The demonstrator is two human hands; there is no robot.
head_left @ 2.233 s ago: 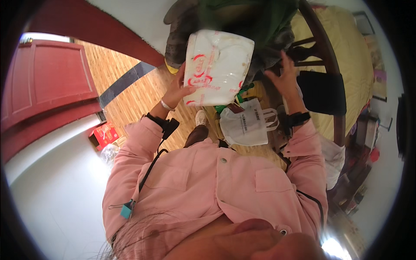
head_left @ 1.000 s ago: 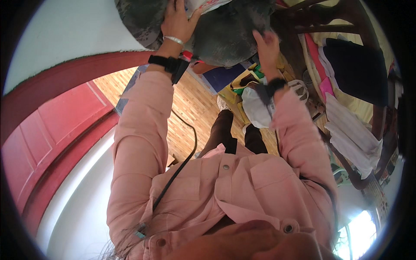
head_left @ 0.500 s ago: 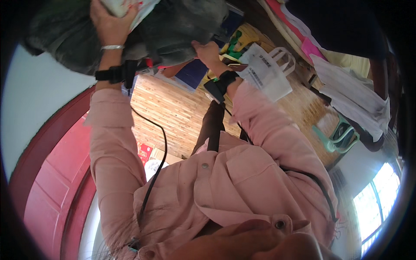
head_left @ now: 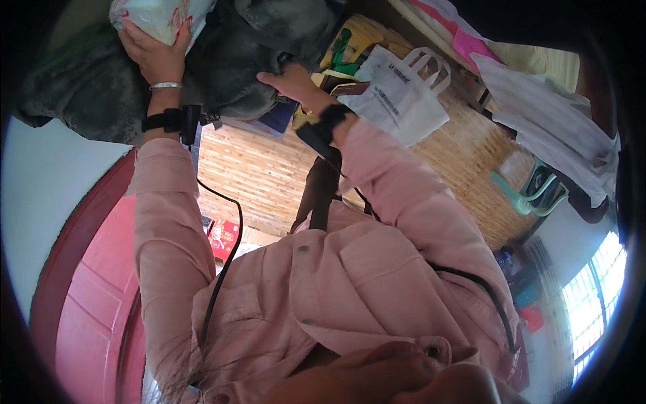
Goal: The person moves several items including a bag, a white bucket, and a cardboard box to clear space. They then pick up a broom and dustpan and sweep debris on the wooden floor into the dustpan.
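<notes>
At the upper left my left hand (head_left: 156,57) grips a white plastic-wrapped package (head_left: 158,17) with red markings, its fingers spread along the near side. Under and around it bulges a large dark grey-green cloth thing (head_left: 222,74), soft and creased; I cannot tell whether it is a coat or a bag. My right hand (head_left: 296,86) is closed at the right-hand edge of this dark cloth, thumb pointing left. Its other fingers are partly hidden against the fabric. Both wrists wear black straps with small devices and cables.
Right of my right hand lies a white tote bag (head_left: 397,94), near a yellow-and-green bundle (head_left: 356,47) and a dark red booklet (head_left: 350,88). Pale cloths (head_left: 538,135) hang at the right, above a green plastic chair (head_left: 528,192). A red door (head_left: 94,296) stands at the left.
The package and my left hand have shifted slightly left and down in view. My right hand has moved left along the dark cloth, and its thumb now sticks out.
</notes>
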